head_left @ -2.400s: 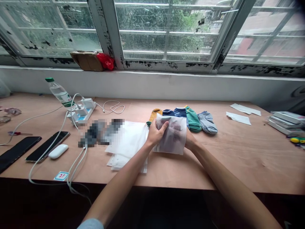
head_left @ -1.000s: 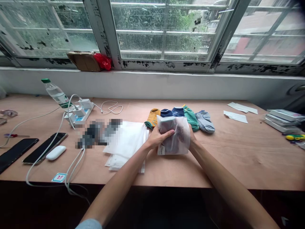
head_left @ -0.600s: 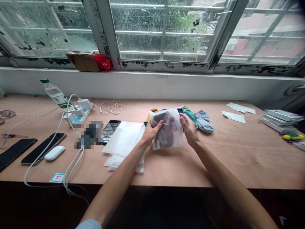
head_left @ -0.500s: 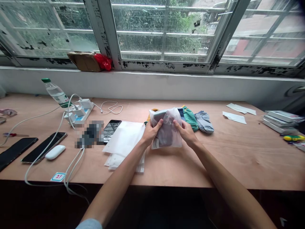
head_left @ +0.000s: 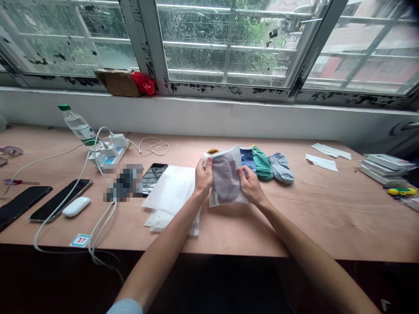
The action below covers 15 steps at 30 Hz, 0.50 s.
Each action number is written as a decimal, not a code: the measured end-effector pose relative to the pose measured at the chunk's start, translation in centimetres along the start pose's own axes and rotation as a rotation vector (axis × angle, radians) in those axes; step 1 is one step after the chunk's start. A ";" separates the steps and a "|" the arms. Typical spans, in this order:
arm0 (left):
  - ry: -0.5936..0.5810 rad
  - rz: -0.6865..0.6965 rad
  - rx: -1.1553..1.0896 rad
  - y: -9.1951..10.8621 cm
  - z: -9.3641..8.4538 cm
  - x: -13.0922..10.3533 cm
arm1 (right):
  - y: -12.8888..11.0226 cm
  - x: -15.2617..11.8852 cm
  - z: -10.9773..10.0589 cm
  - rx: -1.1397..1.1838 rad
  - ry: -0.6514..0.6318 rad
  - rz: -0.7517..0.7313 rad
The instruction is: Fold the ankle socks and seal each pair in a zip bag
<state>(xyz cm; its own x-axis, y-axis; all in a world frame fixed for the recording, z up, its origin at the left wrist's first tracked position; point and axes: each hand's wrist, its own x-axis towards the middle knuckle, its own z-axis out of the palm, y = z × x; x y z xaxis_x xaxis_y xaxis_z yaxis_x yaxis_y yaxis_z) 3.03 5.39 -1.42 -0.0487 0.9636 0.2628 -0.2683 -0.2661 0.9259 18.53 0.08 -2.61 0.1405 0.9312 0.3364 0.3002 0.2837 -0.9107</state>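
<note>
Tabletop point(head_left: 327, 218), frosted bag point(head_left: 225, 179) in two-handed grip point(head_left: 251, 186)

From the head, looking forward, down at the hands point(head_left: 251, 186).

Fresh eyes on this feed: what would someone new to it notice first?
Probably the frosted bag near the middle of the view, held at its sides by the left hand and the right hand. Just beyond it, the green sock would stand out by its colour. At the upper left, the bright red plastic beside the cardboard box also draws the eye.
</note>
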 end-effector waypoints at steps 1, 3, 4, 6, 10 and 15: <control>0.015 0.027 0.042 0.0 -0.1 0.0 | 0.0 0.0 0.1 -0.006 0.002 0.005; 0.050 0.096 0.170 0.0 -0.4 0.0 | 0.2 -0.1 0.5 -0.012 -0.010 0.014; 0.072 0.133 0.251 0.2 -0.5 -0.1 | 0.2 -0.2 0.7 -0.006 -0.028 0.017; 0.123 0.195 0.414 0.6 -0.6 -0.3 | 0.3 -0.3 1.0 0.012 -0.065 0.020; 0.168 0.234 0.606 1.7 -0.6 -0.6 | 0.1 -0.7 1.4 -0.022 -0.038 -0.008; 0.087 0.185 0.522 2.2 -1.2 -0.1 | 0.1 -0.8 1.4 -0.034 0.020 -0.011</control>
<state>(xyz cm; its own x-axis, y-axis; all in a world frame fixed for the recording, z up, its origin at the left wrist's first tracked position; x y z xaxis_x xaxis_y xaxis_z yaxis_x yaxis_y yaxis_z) 1.26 4.69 0.27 -0.1350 0.8925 0.4304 0.2630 -0.3865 0.8840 17.11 -0.33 -3.33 0.1559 0.9231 0.3516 0.3334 0.2859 -0.8984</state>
